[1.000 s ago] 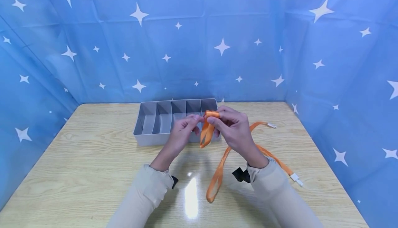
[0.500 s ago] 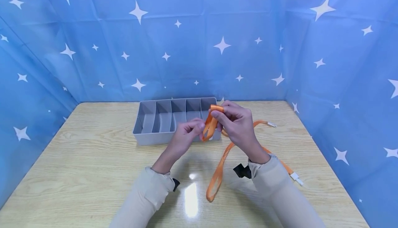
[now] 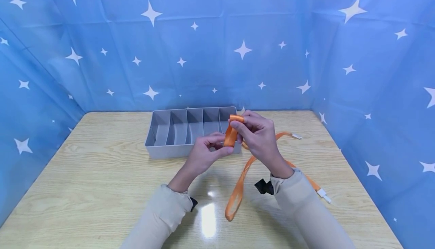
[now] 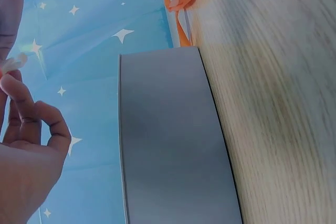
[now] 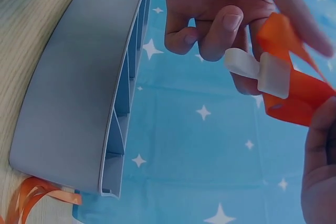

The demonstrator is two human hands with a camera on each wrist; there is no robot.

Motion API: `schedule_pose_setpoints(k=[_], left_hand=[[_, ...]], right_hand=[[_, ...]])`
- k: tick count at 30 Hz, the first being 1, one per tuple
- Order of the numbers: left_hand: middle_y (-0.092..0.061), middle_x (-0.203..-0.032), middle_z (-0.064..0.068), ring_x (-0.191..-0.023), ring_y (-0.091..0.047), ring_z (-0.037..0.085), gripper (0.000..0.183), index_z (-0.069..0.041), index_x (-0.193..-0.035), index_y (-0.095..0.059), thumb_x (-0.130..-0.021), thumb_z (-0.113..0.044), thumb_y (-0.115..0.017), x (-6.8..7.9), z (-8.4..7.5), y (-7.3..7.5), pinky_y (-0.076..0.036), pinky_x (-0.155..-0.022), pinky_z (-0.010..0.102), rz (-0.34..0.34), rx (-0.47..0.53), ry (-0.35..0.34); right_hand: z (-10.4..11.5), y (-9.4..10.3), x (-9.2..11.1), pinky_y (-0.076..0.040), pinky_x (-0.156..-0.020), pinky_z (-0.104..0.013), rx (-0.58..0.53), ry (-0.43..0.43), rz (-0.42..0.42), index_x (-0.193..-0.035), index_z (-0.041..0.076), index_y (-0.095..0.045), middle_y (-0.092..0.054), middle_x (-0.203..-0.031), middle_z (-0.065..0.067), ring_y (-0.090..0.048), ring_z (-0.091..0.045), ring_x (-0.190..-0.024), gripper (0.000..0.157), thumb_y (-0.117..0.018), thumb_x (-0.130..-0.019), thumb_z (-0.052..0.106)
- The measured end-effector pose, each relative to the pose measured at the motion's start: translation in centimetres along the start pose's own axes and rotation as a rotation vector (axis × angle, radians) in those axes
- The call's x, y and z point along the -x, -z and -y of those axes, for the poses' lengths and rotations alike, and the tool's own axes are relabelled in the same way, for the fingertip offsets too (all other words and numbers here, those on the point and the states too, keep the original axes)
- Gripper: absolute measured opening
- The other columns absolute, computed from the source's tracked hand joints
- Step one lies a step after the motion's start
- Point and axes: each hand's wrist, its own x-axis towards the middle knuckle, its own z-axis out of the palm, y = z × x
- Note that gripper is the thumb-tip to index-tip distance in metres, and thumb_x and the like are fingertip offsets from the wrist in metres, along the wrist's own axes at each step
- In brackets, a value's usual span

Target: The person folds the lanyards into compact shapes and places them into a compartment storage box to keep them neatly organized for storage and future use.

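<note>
An orange lanyard (image 3: 230, 136), folded into a short bundle, is in both hands above the front right of the grey divided box. My right hand (image 3: 261, 137) pinches its top between thumb and fingers. My left hand (image 3: 204, 154) holds the bundle's lower end, thumb at the bottom and fingers at the left side. A white plastic clip (image 5: 274, 75) shows on the lanyard in the right wrist view, beside the left fingers. In the left wrist view, the left hand (image 4: 31, 156) is at the left edge and most of the lanyard is cut off.
The grey box (image 3: 170, 152) has several compartments and stands at the table's back. More orange lanyard strap (image 3: 238, 190) lies on the table at the right, partly under the right arm, with a white buckle (image 3: 321, 193). A blue star-patterned curtain (image 3: 190, 45) surrounds the table (image 3: 85, 173).
Both hands have shifted slightly right, the right one also up. The hanging loop has been folded up into a shorter bundle, and the left thumb has moved under its lower end.
</note>
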Motion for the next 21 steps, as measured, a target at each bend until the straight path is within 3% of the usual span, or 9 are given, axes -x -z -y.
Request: schedule_pose_setpoints(k=[7,13,21], left_hand=[[-0.069,-0.101,0.008,-0.073,-0.061,0.019,0.019,-0.001,-0.105,-0.077,-0.087,-0.005,-0.077,-0.1,0.2,-0.7,-0.051,-0.063,0.025,-0.075,-0.003,-0.048],[-0.069,-0.099,0.011,-0.073,-0.061,0.018,0.017,0.001,-0.105,-0.076,-0.089,-0.003,-0.074,-0.1,0.3,-1.1,-0.052,-0.064,0.024,-0.090,-0.018,-0.076],[-0.063,-0.077,0.010,-0.054,-0.054,0.033,0.018,0.001,-0.110,-0.073,-0.092,-0.002,-0.068,0.0,0.3,-1.4,-0.047,-0.052,0.023,-0.078,0.009,-0.049]], right_hand=[[0.1,0.0,-0.2,-0.040,-0.041,-0.028,0.006,-0.013,0.004,-0.090,-0.005,-0.074,-0.052,-0.075,-0.009,-0.051,-0.021,-0.050,0.015,-0.068,-0.094,0.008],[0.3,0.0,-0.1,-0.042,-0.042,-0.026,0.024,-0.032,-0.001,-0.088,-0.005,-0.074,-0.052,-0.076,-0.009,-0.052,-0.021,-0.051,0.014,-0.068,-0.094,0.006],[0.8,0.4,-0.1,-0.035,-0.041,-0.026,0.065,-0.119,-0.036,-0.091,-0.002,-0.076,-0.050,-0.073,-0.008,-0.045,-0.019,-0.050,0.012,-0.067,-0.095,0.004]])
